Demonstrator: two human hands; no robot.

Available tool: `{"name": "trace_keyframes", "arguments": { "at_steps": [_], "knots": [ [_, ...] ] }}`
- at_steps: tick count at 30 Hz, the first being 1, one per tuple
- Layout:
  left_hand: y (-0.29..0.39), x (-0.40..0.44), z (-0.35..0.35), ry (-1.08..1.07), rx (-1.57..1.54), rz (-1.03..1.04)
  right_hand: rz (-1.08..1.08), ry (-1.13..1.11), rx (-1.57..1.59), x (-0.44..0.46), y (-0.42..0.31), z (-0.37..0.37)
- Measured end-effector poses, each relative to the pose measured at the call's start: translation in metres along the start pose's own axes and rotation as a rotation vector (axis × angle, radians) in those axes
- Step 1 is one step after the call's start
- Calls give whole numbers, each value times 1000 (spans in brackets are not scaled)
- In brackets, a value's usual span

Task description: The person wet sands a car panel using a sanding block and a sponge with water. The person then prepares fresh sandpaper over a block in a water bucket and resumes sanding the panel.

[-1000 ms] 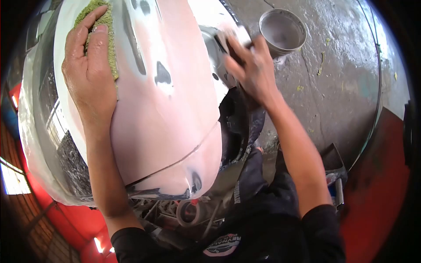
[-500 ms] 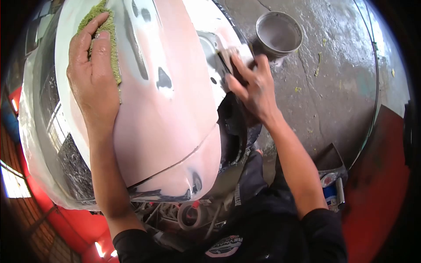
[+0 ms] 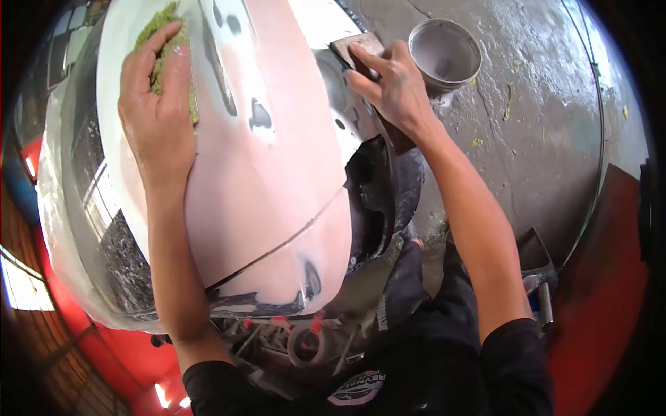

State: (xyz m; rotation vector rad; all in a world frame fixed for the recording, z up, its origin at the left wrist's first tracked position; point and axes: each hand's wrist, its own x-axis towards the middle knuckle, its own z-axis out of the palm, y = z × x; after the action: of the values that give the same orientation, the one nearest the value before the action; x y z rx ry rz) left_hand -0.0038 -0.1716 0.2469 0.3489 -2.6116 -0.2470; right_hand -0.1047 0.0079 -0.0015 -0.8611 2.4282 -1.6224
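My left hand (image 3: 158,118) presses a rough yellow-green sponge (image 3: 164,19) against the upper side of a car body panel (image 3: 243,187), with its fingers curled over it. The panel is pale pink and white with grey patches. In my right hand (image 3: 399,90) is a sanding block (image 3: 365,46), tan on top with a dark sheet along its edge. The block rests at the white panel's edge, close to the holes and the black opening (image 3: 368,187). My fingers and thumb grip it, partly covering it.
A round bucket (image 3: 444,55) of greyish liquid stands on the wet concrete floor (image 3: 527,132), just right of my right hand. A thin hose (image 3: 598,139) runs along the floor. Clear plastic sheeting (image 3: 69,270) covers the car's left part. Below the panel are exposed mechanical parts (image 3: 305,343).
My right hand and the sanding block have moved up along the panel's edge, and the motion blur is gone. My left hand stays on the sponge; the view has shifted slightly.
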Motion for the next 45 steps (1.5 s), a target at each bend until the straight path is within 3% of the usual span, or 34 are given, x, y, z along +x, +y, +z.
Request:
{"name": "trace_keyframes", "arguments": {
  "at_steps": [3,6,10,13,15,19,21,23,26,29,35,38,45],
  "knots": [
    [1,-2,-2,-14,12,15,208,59,153,-17,15,-21],
    [-2,-2,-2,3,-21,38,411,160,186,-95,39,-66],
    [12,28,4,-37,330,403,693,120,117,-243,84,-123],
    [24,73,33,-156,444,529,824,103,110,-335,104,-157],
    [49,88,70,-259,432,607,779,159,67,-382,123,-169],
    [56,73,171,-838,747,201,822,212,133,-411,133,-193],
    [28,39,207,-771,781,128,808,222,161,-405,136,-205],
    [41,-6,219,-751,762,58,816,207,165,-402,130,-217],
    [39,-51,224,-560,709,112,781,281,281,-408,138,-218],
    [50,-86,210,-524,619,331,792,283,348,-414,141,-215],
    [107,-174,185,-436,683,551,794,244,343,-432,128,-201],
    [131,-211,165,-592,606,429,797,266,377,-440,114,-189],
    [133,-306,128,-500,411,441,842,450,509,-496,85,-116]
  ]
}}
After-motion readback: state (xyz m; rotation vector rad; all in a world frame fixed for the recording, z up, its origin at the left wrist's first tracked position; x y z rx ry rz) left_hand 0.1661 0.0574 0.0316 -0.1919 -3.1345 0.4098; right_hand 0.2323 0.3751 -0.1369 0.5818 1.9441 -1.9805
